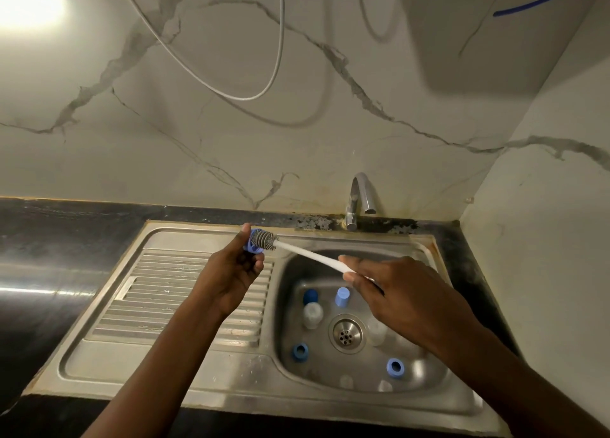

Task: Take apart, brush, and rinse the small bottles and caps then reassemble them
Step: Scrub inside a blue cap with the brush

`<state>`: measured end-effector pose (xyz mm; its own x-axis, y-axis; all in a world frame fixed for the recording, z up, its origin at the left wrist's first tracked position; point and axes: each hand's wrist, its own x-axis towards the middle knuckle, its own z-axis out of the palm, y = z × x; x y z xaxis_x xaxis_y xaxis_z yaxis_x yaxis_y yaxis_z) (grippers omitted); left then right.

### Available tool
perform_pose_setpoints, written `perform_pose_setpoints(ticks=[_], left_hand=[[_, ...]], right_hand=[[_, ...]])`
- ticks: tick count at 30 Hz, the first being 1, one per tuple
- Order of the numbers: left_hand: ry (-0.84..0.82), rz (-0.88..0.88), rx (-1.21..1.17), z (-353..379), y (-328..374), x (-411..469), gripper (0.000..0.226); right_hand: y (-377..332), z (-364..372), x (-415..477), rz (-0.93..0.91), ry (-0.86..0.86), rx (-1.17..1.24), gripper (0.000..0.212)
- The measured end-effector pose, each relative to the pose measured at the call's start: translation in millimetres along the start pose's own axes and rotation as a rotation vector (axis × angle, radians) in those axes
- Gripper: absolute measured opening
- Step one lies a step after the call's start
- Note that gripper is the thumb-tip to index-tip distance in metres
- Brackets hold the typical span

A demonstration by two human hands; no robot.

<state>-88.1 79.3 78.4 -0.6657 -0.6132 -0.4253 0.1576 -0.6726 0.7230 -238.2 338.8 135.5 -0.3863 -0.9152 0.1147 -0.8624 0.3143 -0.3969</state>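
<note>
Though my fingers half hide it, blue cap (250,240) pinched in my left hand (231,272) over the drainboard, grey brush head (264,239) against it, my right hand (396,292) gripping the bottle brush handle (317,257), clear bottles (312,313) blurry in the sink basin (425,376).

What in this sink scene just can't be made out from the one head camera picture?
- Inside of the blue cap in the left hand: blocked by the brush head.
- End of the brush handle: covered by the right hand.
- Clear bottles near the drain: partly behind the right hand, too faint to count.
- Pale pieces at the basin's near wall: too blurred to identify.
</note>
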Motion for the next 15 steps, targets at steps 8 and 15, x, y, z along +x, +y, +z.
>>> perform_pose_setpoints(ticks=[8,15], left_hand=[[0.028,0.025,0.064,0.0,0.3,3.8,0.044],[0.027,0.004,0.07,-4.4,4.8,4.2,0.049]], right_hand=[[2.0,9.3,-1.3,0.101,-0.023,-0.017,0.039],[0.2,10.3,-5.7,0.036,-0.086,0.17,0.02]])
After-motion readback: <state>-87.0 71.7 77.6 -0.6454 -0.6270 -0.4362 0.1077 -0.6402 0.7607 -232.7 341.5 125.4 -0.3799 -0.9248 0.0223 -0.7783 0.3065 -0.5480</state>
